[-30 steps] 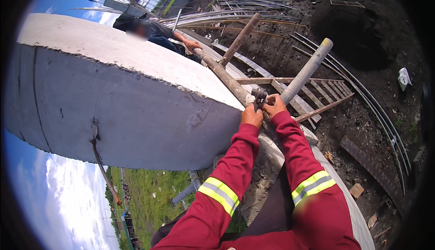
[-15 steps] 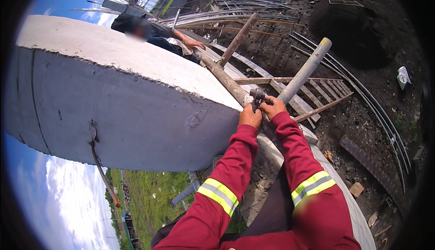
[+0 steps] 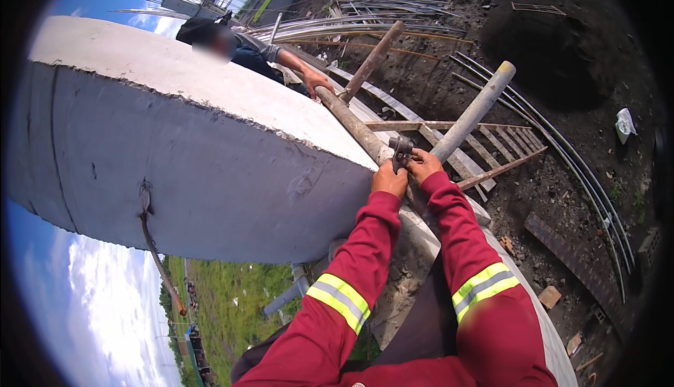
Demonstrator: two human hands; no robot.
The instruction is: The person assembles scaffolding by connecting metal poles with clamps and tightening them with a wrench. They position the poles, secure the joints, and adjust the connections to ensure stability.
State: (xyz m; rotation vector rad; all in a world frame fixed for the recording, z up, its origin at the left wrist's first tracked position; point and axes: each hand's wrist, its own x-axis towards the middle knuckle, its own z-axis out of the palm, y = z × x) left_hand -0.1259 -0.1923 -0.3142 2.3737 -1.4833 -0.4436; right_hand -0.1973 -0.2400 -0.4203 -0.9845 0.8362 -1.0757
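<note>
1. A huge grey concrete block point(image 3: 182, 155) fills the view from 9 to 11 o'clock, reckoned from its middle; its pale upper face has a rough, chipped edge.
2. A wooden ladder-like frame point(image 3: 502, 168) lies at 3 o'clock; dark ground point(image 3: 449, 99) shows around it.
3. A co-worker point(image 3: 256, 61) in dark clothes is at 11 o'clock, partly behind the block; one bare hand point(image 3: 317, 82) rests on a pipe.
4. My dark red sleeves point(image 3: 372, 232) reach up from 6 and 5 o'clock; each has a yellow-and-silver band.
5. A thick round pole point(image 3: 477, 110) slants out toward 2 o'clock; the co-worker's rusty pipe point(image 3: 358, 129) runs along the block's edge from 12 o'clock toward my hands.
6. My left hand point(image 3: 390, 180) is closed around the lower part of a dark metal fitting point(image 3: 401, 145); my right hand point(image 3: 425, 167) has bent fingers against its 4 o'clock side; I cannot tell whether they pinch it.
7. The fitting, smallest, sits at 2 o'clock; it is just beside the pipe's near end.
</note>
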